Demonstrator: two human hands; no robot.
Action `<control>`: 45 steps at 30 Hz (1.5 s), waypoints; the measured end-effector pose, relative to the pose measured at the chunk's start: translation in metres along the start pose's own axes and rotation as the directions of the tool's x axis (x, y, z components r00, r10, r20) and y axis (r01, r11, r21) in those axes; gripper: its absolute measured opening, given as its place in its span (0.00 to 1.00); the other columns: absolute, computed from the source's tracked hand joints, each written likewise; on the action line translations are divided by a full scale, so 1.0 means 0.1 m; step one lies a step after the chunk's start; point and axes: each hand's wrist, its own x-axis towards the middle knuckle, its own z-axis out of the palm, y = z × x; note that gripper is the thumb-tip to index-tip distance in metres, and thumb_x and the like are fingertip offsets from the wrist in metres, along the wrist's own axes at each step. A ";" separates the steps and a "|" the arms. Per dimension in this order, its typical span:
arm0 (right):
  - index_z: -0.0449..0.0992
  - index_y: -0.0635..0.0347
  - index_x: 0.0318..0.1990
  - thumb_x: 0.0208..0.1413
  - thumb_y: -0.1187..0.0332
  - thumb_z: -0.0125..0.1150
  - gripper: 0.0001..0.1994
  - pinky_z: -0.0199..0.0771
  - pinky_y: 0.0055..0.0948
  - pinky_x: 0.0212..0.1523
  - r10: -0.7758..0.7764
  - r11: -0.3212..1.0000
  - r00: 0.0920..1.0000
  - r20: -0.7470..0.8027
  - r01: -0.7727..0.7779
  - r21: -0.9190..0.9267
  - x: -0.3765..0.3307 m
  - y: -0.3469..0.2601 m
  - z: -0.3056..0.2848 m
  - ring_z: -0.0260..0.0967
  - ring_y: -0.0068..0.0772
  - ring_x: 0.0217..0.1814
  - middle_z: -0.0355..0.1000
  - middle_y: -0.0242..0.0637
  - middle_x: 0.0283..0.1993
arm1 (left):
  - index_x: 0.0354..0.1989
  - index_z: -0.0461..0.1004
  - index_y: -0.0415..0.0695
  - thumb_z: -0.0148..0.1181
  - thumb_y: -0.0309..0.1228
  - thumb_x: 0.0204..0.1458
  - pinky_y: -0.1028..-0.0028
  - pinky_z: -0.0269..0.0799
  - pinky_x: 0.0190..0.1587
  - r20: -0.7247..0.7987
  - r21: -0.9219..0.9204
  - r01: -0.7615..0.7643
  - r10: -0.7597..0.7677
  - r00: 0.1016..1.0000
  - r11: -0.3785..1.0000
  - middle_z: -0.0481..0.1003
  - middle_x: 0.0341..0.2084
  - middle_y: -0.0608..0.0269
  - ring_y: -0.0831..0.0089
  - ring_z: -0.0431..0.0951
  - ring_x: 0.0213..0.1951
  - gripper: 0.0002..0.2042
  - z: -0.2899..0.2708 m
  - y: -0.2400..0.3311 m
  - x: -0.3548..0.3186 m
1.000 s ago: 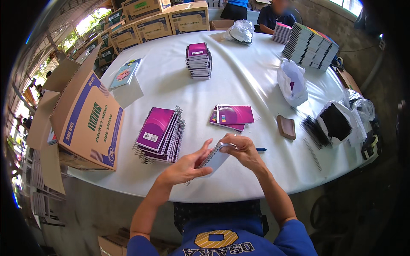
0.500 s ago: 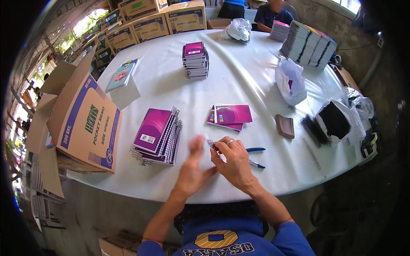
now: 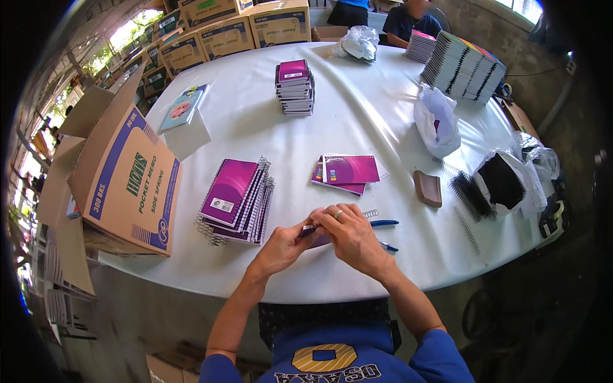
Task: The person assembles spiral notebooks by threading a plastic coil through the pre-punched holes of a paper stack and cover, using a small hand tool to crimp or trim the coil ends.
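My two hands meet over the near middle of the table at a small purple notebook (image 3: 308, 232), largely hidden under them. My left hand (image 3: 281, 250) pinches its left part. The fingers of my right hand (image 3: 355, 239), with a ring on one, close on its upper edge. A wire spiral (image 3: 370, 214) sticks out past my right knuckles. Just right of that hand lie pliers with blue handles (image 3: 384, 223), partly covered. Left of my hands stands a stack of purple notebooks (image 3: 230, 191) with loose spiral ends. Beyond my hands lie purple notebooks without coils (image 3: 350, 170).
An open cardboard box (image 3: 137, 185) stands at the left. Farther back is another notebook stack (image 3: 294, 89). To the right lie a brown block (image 3: 427, 189), black spirals (image 3: 469, 195) and plastic bags (image 3: 437, 121). A person (image 3: 412, 25) sits at the far side.
My left hand, blurred and raised before, has come down beside my right hand and grips the notebook. A purple cover and the spiral end past my right hand now show.
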 end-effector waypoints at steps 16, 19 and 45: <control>0.65 0.54 0.61 0.56 0.63 0.60 0.25 0.47 0.53 0.68 0.291 0.874 0.953 0.081 -0.231 -0.427 -1.06 0.60 -0.01 0.57 0.45 0.65 0.61 0.47 0.58 | 0.56 0.76 0.45 0.59 0.33 0.60 0.85 0.57 0.23 -0.284 -0.276 0.052 -0.133 0.950 0.960 0.71 0.22 0.78 0.91 0.57 0.21 0.16 0.20 0.01 -0.06; 0.68 0.57 0.58 0.55 0.69 0.60 0.22 0.62 0.47 0.59 0.242 0.861 0.969 -0.047 -0.237 -0.451 -0.99 0.63 0.05 0.63 0.46 0.57 0.64 0.47 0.53 | 0.53 0.77 0.43 0.60 0.32 0.59 0.85 0.60 0.24 -0.365 -0.273 -0.027 -0.078 0.928 0.962 0.74 0.20 0.75 0.90 0.62 0.21 0.15 0.27 0.03 -0.04; 0.70 0.61 0.46 0.42 0.82 0.65 0.21 0.69 0.41 0.45 0.048 0.980 0.994 0.100 -0.066 0.189 0.04 0.25 0.01 0.67 0.47 0.43 0.72 0.41 0.40 | 0.49 0.79 0.39 0.67 0.28 0.51 0.78 0.70 0.28 -0.398 -0.008 0.033 -0.033 0.917 0.999 0.82 0.31 0.50 0.83 0.75 0.25 0.16 0.26 0.02 -0.16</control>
